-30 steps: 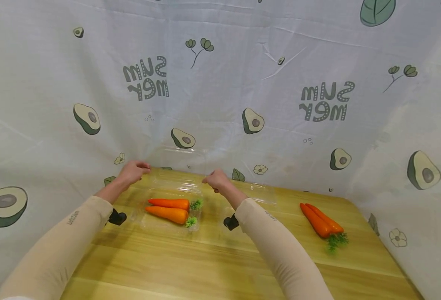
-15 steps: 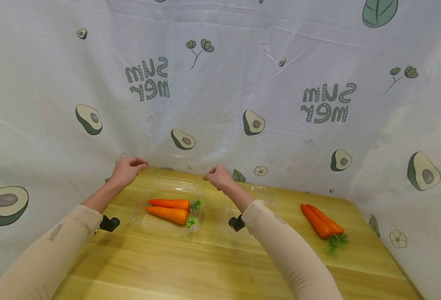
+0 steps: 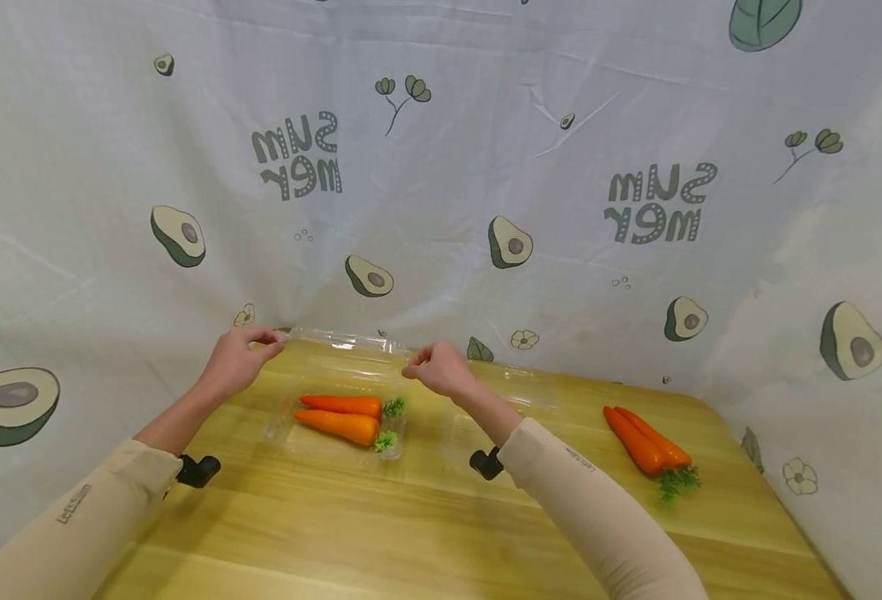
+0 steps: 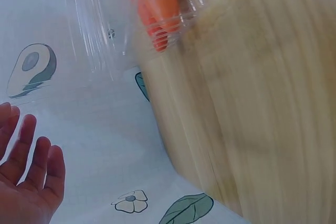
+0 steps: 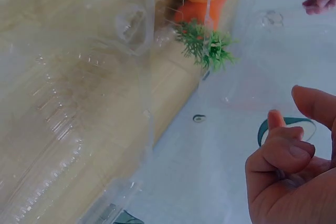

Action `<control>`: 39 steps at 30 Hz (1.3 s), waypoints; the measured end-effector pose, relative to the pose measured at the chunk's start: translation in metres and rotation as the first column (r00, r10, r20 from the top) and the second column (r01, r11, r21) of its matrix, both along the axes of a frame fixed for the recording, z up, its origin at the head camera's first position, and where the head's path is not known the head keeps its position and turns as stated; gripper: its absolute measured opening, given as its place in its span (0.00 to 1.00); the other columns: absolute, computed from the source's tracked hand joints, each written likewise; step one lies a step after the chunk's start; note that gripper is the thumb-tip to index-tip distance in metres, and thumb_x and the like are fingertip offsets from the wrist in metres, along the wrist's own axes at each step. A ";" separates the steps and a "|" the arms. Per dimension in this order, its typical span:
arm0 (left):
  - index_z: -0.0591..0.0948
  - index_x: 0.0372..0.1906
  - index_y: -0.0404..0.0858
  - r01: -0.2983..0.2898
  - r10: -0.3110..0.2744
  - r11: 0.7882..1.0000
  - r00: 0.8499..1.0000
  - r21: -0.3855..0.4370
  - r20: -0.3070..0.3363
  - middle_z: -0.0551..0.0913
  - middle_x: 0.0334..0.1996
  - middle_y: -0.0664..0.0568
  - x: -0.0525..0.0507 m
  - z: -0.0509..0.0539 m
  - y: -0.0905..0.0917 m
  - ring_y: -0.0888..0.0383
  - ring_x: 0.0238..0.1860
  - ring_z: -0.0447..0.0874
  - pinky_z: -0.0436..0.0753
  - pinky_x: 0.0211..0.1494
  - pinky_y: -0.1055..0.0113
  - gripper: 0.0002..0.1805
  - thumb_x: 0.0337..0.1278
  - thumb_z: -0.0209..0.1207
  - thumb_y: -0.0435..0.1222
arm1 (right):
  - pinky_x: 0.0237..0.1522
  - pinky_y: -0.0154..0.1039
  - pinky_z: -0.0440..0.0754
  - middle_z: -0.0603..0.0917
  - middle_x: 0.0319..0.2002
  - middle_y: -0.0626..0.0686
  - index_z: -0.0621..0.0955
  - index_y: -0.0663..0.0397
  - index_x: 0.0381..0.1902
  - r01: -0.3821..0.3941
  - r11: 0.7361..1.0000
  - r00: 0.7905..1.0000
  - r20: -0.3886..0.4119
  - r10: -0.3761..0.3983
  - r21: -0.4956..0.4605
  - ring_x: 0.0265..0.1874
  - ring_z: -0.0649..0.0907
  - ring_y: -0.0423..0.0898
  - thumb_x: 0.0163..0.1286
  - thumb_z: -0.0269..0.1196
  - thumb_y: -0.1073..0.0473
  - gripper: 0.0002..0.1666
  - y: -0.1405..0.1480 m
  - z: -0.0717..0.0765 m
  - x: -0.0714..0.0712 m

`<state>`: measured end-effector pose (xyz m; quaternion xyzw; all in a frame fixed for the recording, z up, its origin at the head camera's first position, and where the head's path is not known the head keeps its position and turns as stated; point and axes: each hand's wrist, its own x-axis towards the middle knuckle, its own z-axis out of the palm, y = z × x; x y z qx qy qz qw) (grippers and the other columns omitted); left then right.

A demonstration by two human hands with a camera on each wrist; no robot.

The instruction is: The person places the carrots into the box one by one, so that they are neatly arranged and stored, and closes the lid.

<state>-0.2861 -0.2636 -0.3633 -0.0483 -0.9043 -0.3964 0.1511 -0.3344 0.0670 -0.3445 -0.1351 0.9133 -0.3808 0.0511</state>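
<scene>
A clear plastic container (image 3: 279, 433) lies left of centre, with two orange carrots (image 3: 338, 425) with green tops inside. Its transparent lid (image 3: 351, 342) stands raised at the back, tilted. At the lid's left corner, the left hand (image 3: 234, 362) pinches the edge; in the left wrist view the hand's (image 4: 31, 177) other fingers are loosely extended. The right hand (image 3: 444, 371) has curled fingers at the lid's right corner, gripping its edge; in the right wrist view its fingers (image 5: 281, 156) are bent, and the exact contact is hard to see.
Another clear container (image 3: 459, 433) stands to the right, partly behind the right forearm, its lid part (image 3: 519, 383) leaning back. Two more carrots (image 3: 643, 442) lie at the right of the wooden table (image 3: 381, 533). A patterned curtain (image 3: 441, 167) hangs along the back.
The raised lid has come down and forward from its more upright position. My left hand has moved left and slightly nearer; my right hand has shifted slightly. The carrots have not moved.
</scene>
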 end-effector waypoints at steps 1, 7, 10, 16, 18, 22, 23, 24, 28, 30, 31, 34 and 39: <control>0.83 0.52 0.30 0.000 0.000 1.000 1.000 -0.009 -0.002 0.83 0.52 0.35 0.003 -0.001 -0.001 0.39 0.54 0.76 0.75 0.60 0.40 0.19 0.75 0.54 0.42 | 0.28 0.37 0.71 0.82 0.34 0.53 0.85 0.56 0.33 -0.004 1.000 1.000 0.000 0.004 0.006 0.30 0.75 0.47 0.64 0.71 0.55 0.09 0.000 -0.001 0.002; 0.84 0.52 0.32 0.009 -0.010 0.998 1.000 -0.056 -0.014 0.83 0.51 0.37 0.019 -0.008 -0.004 0.41 0.51 0.79 0.80 0.53 0.44 0.19 0.75 0.55 0.44 | 0.26 0.36 0.71 0.80 0.31 0.52 0.86 0.54 0.35 -0.020 0.998 0.999 -0.029 0.022 0.068 0.27 0.75 0.46 0.64 0.71 0.53 0.10 -0.002 -0.003 0.012; 0.85 0.52 0.33 0.016 -0.018 0.998 0.999 -0.068 -0.029 0.84 0.53 0.38 0.024 -0.013 -0.005 0.41 0.51 0.80 0.82 0.51 0.47 0.17 0.74 0.56 0.42 | 0.26 0.36 0.72 0.80 0.31 0.52 0.86 0.54 0.37 -0.035 0.993 0.998 -0.055 0.041 0.112 0.27 0.76 0.46 0.64 0.71 0.53 0.11 -0.001 -0.005 0.018; 0.85 0.52 0.35 0.019 -0.020 0.997 1.000 -0.076 -0.015 0.83 0.52 0.38 0.033 -0.025 -0.005 0.43 0.47 0.81 0.83 0.44 0.55 0.13 0.71 0.59 0.39 | 0.27 0.37 0.76 0.83 0.32 0.49 0.87 0.51 0.42 -0.071 0.979 0.993 -0.080 0.088 0.193 0.27 0.79 0.45 0.63 0.72 0.52 0.13 0.000 -0.010 0.029; 0.85 0.52 0.36 0.020 -0.021 0.996 1.000 -0.087 -0.009 0.83 0.52 0.39 0.035 -0.029 -0.006 0.43 0.46 0.81 0.83 0.43 0.56 0.13 0.71 0.59 0.38 | 0.28 0.37 0.76 0.83 0.32 0.48 0.86 0.51 0.44 -0.084 0.971 0.990 -0.093 0.107 0.222 0.27 0.79 0.44 0.63 0.73 0.52 0.15 0.000 -0.012 0.031; 0.84 0.53 0.35 0.034 -0.036 0.994 0.999 -0.100 -0.012 0.83 0.52 0.39 0.040 -0.035 -0.007 0.43 0.47 0.82 0.83 0.44 0.55 0.13 0.70 0.60 0.36 | 0.29 0.37 0.77 0.81 0.30 0.48 0.86 0.52 0.45 -0.090 0.958 0.984 -0.124 0.128 0.272 0.27 0.79 0.44 0.61 0.74 0.52 0.16 -0.001 -0.018 0.035; 0.84 0.54 0.35 0.039 -0.041 0.994 0.999 -0.102 -0.014 0.84 0.52 0.39 0.042 -0.037 -0.008 0.43 0.48 0.82 0.83 0.44 0.54 0.13 0.69 0.61 0.36 | 0.29 0.37 0.77 0.81 0.29 0.47 0.86 0.52 0.45 -0.088 0.955 0.983 -0.130 0.130 0.284 0.27 0.78 0.44 0.61 0.74 0.52 0.16 -0.001 -0.020 0.036; 0.84 0.53 0.35 0.042 -0.044 0.993 0.999 -0.106 -0.016 0.84 0.52 0.39 0.043 -0.038 -0.008 0.42 0.48 0.82 0.83 0.44 0.54 0.13 0.69 0.61 0.36 | 0.28 0.37 0.76 0.81 0.29 0.47 0.86 0.51 0.45 -0.085 0.951 0.982 -0.135 0.130 0.296 0.27 0.78 0.43 0.61 0.74 0.52 0.17 -0.002 -0.022 0.037; 0.84 0.52 0.33 0.057 -0.060 0.991 0.998 -0.119 -0.019 0.84 0.51 0.38 0.048 -0.044 -0.007 0.41 0.49 0.82 0.84 0.43 0.53 0.13 0.65 0.64 0.33 | 0.27 0.37 0.76 0.80 0.28 0.46 0.85 0.49 0.47 -0.077 0.936 0.981 -0.140 0.132 0.345 0.27 0.78 0.42 0.61 0.73 0.51 0.17 -0.002 -0.028 0.042; 0.84 0.51 0.32 0.065 -0.069 0.990 0.997 -0.128 -0.020 0.84 0.50 0.37 0.051 -0.047 -0.006 0.40 0.51 0.82 0.83 0.44 0.53 0.13 0.62 0.65 0.31 | 0.26 0.37 0.75 0.80 0.28 0.45 0.85 0.49 0.48 -0.074 0.928 0.980 -0.143 0.135 0.366 0.27 0.78 0.42 0.62 0.73 0.51 0.18 -0.002 -0.030 0.045; 0.84 0.51 0.32 0.069 -0.072 0.989 0.997 -0.130 -0.017 0.84 0.50 0.37 0.052 -0.048 -0.006 0.40 0.51 0.81 0.83 0.45 0.53 0.14 0.62 0.65 0.30 | 0.26 0.37 0.75 0.80 0.28 0.45 0.85 0.49 0.49 -0.075 0.924 0.979 -0.147 0.139 0.376 0.26 0.78 0.42 0.62 0.72 0.51 0.19 -0.002 -0.031 0.046; 0.83 0.51 0.30 0.089 -0.092 0.986 0.996 -0.142 -0.015 0.84 0.50 0.37 0.055 -0.052 -0.006 0.39 0.53 0.80 0.83 0.46 0.53 0.14 0.60 0.64 0.28 | 0.24 0.37 0.74 0.79 0.26 0.45 0.84 0.50 0.51 -0.072 0.912 0.977 -0.156 0.147 0.404 0.24 0.77 0.42 0.62 0.72 0.50 0.21 -0.002 -0.035 0.050; 0.82 0.53 0.28 0.120 -0.120 0.981 0.993 -0.154 0.009 0.83 0.51 0.36 0.061 -0.057 -0.004 0.37 0.55 0.79 0.83 0.47 0.49 0.15 0.61 0.62 0.25 | 0.21 0.38 0.73 0.79 0.23 0.45 0.83 0.51 0.53 -0.079 0.898 0.973 -0.162 0.164 0.433 0.20 0.75 0.42 0.62 0.73 0.49 0.23 -0.002 -0.040 0.054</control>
